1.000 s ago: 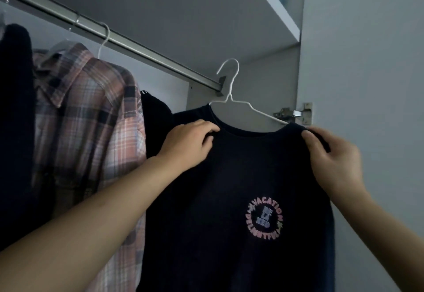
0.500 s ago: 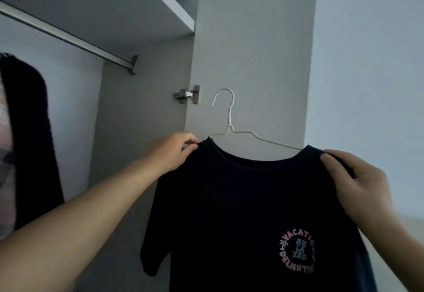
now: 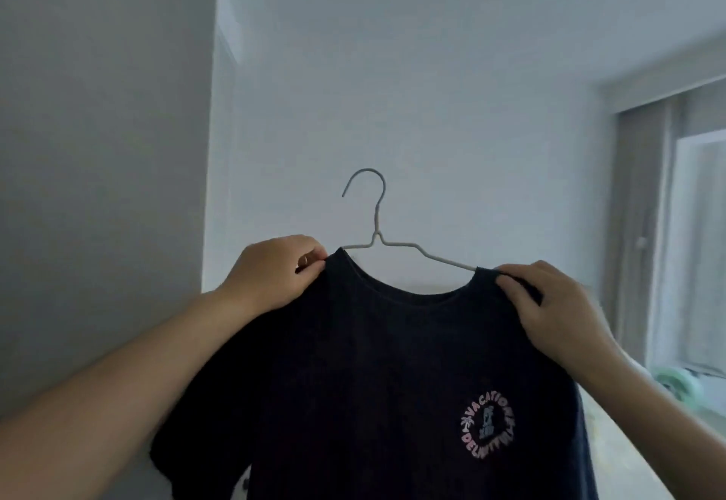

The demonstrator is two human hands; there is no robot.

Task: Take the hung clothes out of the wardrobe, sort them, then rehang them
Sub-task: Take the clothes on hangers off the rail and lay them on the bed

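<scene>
A dark navy T-shirt (image 3: 373,374) with a round pink print on its chest hangs on a thin white wire hanger (image 3: 378,224). I hold it up in the air in front of a pale wall. My left hand (image 3: 271,275) pinches the shirt's left shoulder by the collar. My right hand (image 3: 550,307) grips the right shoulder over the hanger's arm. The hanger's hook points up and is free of any rail. The wardrobe's rail and the other clothes are out of view.
A grey wardrobe panel (image 3: 102,146) fills the left side. At the far right are a grey curtain (image 3: 640,201) and a bright window (image 3: 699,248), with a blurred pale green object (image 3: 675,381) below them.
The shirt on its hanger has come off the rail and out of the wardrobe, carried to the right. My view has turned with it, away from the rail and plaid shirt toward the room.
</scene>
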